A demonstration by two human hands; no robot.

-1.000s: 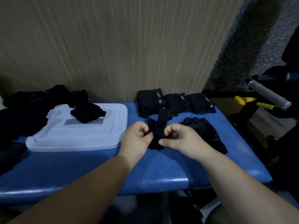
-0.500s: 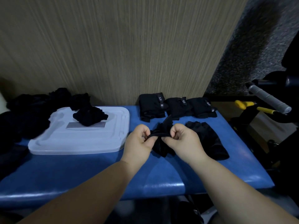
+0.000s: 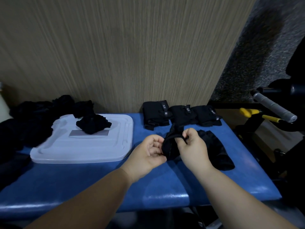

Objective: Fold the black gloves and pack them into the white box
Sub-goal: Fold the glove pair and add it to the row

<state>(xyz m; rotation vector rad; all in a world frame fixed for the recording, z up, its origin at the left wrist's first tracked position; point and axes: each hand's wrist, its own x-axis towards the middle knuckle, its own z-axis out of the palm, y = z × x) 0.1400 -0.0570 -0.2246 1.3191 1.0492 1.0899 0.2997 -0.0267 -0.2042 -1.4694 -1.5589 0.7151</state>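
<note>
A: While both hands are on one glove (image 3: pixel 170 147), how far along?
B: Early, I'd say. Three folded gloves (image 3: pixel 181 115) sit beyond the hands, none packed. Right hand (image 3: pixel 193 147) pinches the cuff strap, left hand (image 3: pixel 146 154) curls on its left edge.
A: Remaining?
B: Loose glove (image 3: pixel 216 151) just right of the right hand. Crumpled glove (image 3: pixel 93 123) on the white box (image 3: pixel 82 148), left of the left hand. Pile (image 3: pixel 33 123) further left.

Here they come, two bare forearms, the left forearm (image 3: pixel 92 195) and the right forearm (image 3: pixel 231 195), uncovered all the way from the bottom edge up to the wrist, thick and smooth, each ending in a bare hand, left hand (image 3: pixel 146 152) and right hand (image 3: pixel 193 149), with short, rounded fingers.
</note>
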